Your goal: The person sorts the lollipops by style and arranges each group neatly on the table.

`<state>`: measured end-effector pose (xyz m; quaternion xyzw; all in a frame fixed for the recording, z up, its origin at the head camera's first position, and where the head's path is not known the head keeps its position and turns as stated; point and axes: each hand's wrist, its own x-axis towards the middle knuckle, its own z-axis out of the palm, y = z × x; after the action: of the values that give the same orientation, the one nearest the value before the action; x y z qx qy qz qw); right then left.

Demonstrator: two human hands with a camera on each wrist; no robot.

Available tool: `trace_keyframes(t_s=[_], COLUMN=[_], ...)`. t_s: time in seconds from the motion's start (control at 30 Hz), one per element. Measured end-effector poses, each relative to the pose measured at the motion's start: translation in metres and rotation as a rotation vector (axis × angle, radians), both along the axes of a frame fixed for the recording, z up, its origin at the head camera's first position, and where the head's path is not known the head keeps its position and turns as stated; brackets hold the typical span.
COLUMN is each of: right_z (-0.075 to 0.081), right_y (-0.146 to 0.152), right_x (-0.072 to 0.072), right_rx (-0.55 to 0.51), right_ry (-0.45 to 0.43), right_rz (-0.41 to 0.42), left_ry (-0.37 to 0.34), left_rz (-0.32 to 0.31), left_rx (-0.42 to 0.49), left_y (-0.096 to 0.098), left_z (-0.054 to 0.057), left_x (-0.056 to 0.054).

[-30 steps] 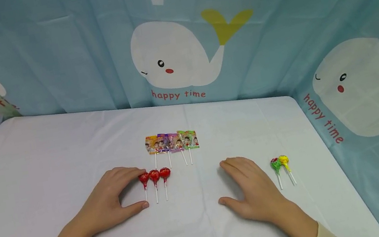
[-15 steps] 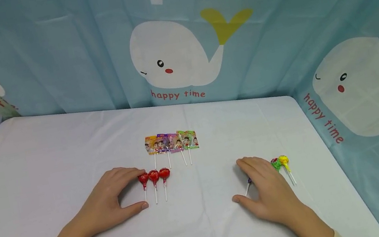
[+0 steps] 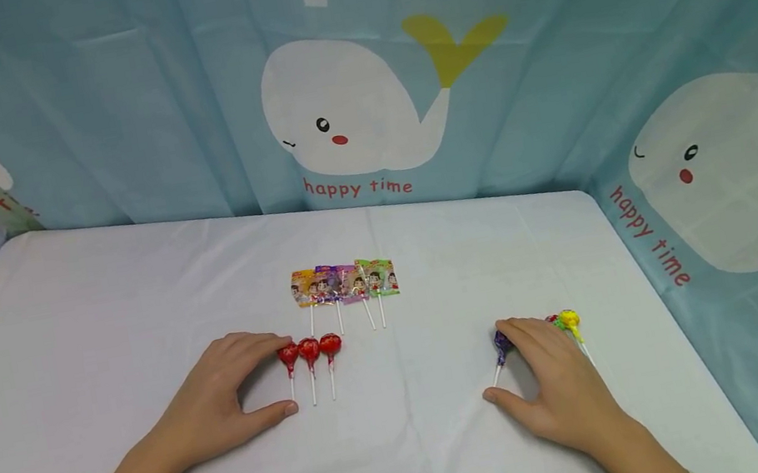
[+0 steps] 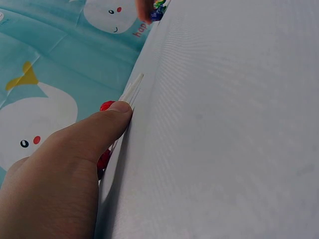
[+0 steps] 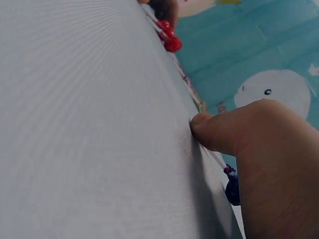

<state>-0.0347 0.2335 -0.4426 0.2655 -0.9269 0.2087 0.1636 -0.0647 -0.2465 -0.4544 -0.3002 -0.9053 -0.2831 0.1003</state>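
Nearest, on the left part of the white table [image 3: 134, 313], the left hand [image 3: 220, 395] stands with thumb and fingers wide apart; its fingertips are at the head of the leftmost of three red lollipops [image 3: 308, 349], and the thumb is at the end of its stick. These three lie side by side, sticks toward the near edge.

Toward the right edge, the right hand [image 3: 564, 377] has also a wide gap between thumb and fingers. In this gap lies the purple lollipop [image 3: 500, 343], tilted, its stick end near the thumb; whether the fingers press its head, I cannot tell. Behind this hand, partly hidden, are a green lollipop [image 3: 557, 320] and a yellow lollipop [image 3: 570, 321].

Farther, toward the far edge, four flat-wrapped lollipops [image 3: 327, 284] overlap in a row. Beyond that edge hangs a blue curtain [image 3: 177, 128] with whales.

The step in hand seems to be arranging lollipops into groups, the purple one being the concern. To carry it, I think, the right thumb and fingers must close gently on it, without disturbing its neighbours.
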Motion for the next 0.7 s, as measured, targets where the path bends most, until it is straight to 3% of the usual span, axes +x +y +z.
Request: trace_keyframes(t_s=[0.7], right_z=[0.0002], right_y=[0.0015], right_x=[0.0010], right_rx=[-0.031], right_ry=[-0.016], right_rz=[0.005], left_ry=[-0.007], left_rz=[0.001], left_rx=[0.008], left_y=[0.0001], left_z=[0.0001], left_x=[0.0010])
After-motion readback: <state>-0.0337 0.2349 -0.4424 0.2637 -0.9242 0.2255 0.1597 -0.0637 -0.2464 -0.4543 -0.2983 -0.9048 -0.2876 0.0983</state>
